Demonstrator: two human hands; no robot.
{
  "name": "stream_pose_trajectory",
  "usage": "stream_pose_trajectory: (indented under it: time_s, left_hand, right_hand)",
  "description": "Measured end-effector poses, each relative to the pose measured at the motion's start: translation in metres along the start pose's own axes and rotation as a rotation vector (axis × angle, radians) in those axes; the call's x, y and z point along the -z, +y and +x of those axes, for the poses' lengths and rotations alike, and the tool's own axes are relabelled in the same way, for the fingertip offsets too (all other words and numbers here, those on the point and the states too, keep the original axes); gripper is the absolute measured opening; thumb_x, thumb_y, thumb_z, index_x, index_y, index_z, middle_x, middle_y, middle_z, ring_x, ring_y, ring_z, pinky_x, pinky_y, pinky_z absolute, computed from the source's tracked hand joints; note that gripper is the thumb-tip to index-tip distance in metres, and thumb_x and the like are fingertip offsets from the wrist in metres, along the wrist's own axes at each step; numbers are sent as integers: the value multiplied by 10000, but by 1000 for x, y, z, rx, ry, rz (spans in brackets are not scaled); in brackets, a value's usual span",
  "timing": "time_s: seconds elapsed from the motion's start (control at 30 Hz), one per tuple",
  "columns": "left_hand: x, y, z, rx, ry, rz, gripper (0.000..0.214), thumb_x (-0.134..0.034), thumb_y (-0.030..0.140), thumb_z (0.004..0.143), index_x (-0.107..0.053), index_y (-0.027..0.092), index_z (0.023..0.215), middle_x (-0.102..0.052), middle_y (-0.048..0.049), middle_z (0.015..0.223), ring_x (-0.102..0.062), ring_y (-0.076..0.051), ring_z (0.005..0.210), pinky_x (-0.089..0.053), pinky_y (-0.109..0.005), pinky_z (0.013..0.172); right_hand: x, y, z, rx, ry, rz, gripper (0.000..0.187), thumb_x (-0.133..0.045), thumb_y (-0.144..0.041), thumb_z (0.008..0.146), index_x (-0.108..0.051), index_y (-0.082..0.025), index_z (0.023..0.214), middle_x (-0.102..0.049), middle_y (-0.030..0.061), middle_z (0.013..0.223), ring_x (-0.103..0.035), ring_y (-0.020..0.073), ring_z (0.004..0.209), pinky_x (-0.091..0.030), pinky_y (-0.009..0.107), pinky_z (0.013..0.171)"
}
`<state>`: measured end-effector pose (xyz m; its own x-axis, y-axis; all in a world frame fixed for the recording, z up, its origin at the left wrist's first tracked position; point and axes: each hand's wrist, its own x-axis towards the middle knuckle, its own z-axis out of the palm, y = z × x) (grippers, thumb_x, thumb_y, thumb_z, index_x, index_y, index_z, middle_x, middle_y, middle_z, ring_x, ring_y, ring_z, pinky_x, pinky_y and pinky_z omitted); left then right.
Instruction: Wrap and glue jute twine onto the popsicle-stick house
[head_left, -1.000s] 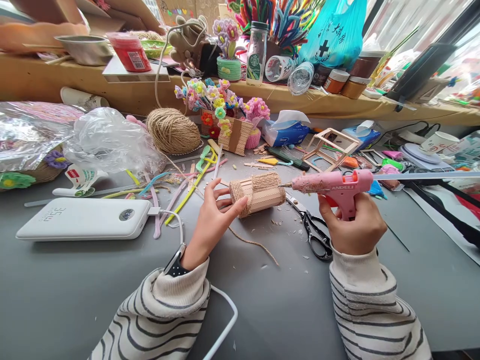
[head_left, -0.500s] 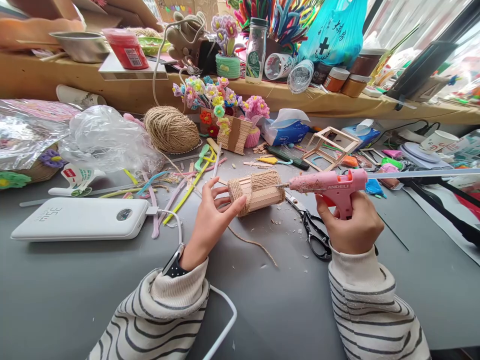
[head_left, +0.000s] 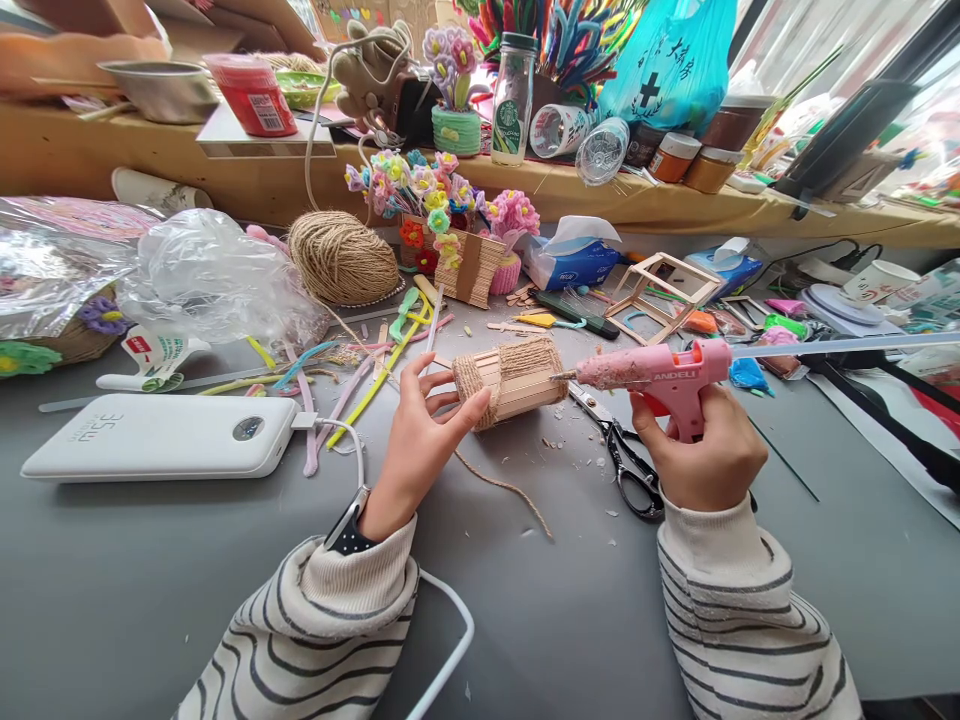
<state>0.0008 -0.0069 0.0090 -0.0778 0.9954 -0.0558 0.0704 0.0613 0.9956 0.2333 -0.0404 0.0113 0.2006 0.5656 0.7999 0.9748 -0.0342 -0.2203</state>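
1. position. the stick cup (head_left: 517, 378) lies on its side on the table (head_left: 562, 600), between the two hands.
2. left hand (head_left: 420, 440): holds the cup's left end, thumb on the narrow twine band, fingers spread round the rim.
3. right hand (head_left: 705, 450): closed round the grip of the glue gun (head_left: 660, 372). the nozzle touches the cup's right end, at the edge of the wide twine band.
4. done, as judged: sticks are joined into a round wall. there is one narrow band at the left and one wide band at the right.
5. left, as judged: bare sticks show between the bands. a loose strand (head_left: 502, 485) trails from under the cup. whether glue is out cannot be told.
6. nearby: twine ball (head_left: 343, 258) behind, scissors (head_left: 626, 460) just beside the right hand.
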Motion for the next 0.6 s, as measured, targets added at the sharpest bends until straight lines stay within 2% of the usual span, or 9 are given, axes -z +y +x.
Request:
stream_pose_trajectory:
  time_s: [0.4,0.6]
  left_hand:
    - [3,-7,5,13,45,-81,760,-676,510,617,-331,205,1222,-498,-111,1167,-619,-191,892,-511,-332,738]
    - [6,-8,6,-1,68,-184,708,-643,526,651,-362,213,1220,-525,-96,1153,-580,-213,989,-498,-321,740]
  right_hand:
    - [0,0,-2,-7,-26,32,271,-616,-406,692,-448,-211,608,-363,-41,492,-379,117,438,-327,260,450]
    - [-6,8,4,-162,-63,52,291,-610,-467,669,-487,-207,620,-383,-47,464,-362,114,419,-338,268,457]
